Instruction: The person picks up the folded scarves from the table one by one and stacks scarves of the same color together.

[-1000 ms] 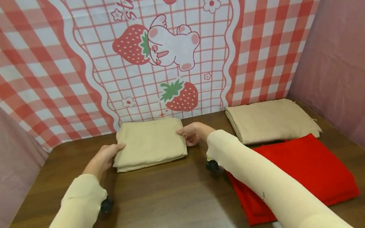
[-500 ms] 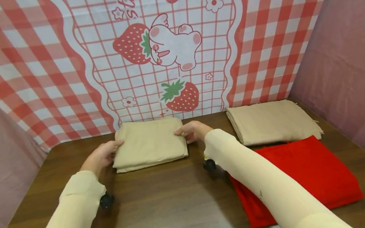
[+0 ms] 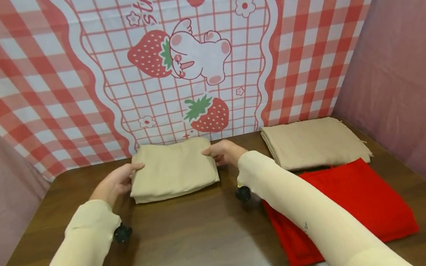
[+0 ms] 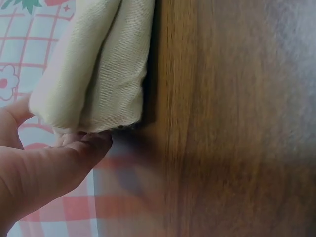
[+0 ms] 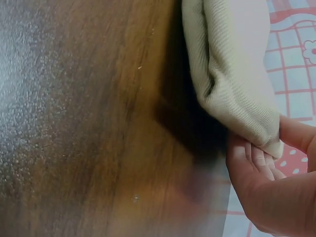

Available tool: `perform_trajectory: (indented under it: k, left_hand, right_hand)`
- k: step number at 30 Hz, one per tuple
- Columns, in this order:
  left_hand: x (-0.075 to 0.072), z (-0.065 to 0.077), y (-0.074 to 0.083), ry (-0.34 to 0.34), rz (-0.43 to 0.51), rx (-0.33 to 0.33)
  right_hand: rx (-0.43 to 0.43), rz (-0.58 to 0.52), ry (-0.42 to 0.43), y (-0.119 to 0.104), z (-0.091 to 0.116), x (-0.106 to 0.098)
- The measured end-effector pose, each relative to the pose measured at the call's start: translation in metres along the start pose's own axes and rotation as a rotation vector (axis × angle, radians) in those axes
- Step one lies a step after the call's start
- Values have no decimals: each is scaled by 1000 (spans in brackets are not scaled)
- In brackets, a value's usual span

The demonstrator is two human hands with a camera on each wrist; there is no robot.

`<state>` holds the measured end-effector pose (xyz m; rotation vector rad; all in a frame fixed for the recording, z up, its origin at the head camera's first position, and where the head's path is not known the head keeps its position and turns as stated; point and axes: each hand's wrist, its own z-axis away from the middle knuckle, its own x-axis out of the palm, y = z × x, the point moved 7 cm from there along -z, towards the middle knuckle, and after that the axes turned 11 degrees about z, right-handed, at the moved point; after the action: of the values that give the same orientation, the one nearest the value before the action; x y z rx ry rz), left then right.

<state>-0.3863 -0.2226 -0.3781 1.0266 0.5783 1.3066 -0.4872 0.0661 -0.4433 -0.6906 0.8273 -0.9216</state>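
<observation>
A folded beige cloth [image 3: 173, 168] is at the back left of the wooden table, close to the printed backdrop. My left hand [image 3: 116, 181] grips its left edge, thumb on top and fingers underneath, as the left wrist view of the cloth [image 4: 116, 74] shows. On the opposite side my right hand [image 3: 226, 151] pinches the right edge the same way; in the right wrist view its fingers [image 5: 249, 163] are tucked beneath the layers. The cloth's back edge dips slightly in the middle. A dark shadow lies along its underside in both wrist views.
Another folded beige cloth [image 3: 315, 143] lies at the back right. In front of it is a folded red cloth [image 3: 363, 203], partly covered by my right forearm. A strawberry-print backdrop [image 3: 196, 63] stands behind the table [image 3: 195, 247], with pink curtains [image 3: 404, 81] at the sides.
Both hands keep hold of the beige cloth and have barely moved. Its back edge, straighter before, now sags a little in the middle. The view has shifted slightly.
</observation>
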Motion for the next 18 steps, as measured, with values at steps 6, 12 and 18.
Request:
perform_trajectory:
  k: [6,12,18]
  left_hand:
    - [7,11,6,56,-79,18]
    - [12,23,7,41,-55,25]
    - [13,32,9,36,-51,55]
  right_hand:
    - [6,20,36,-25,77,4]
    - [-10,6,20,-10,41,-3]
    - [15,2,-56,44,-158,-29]
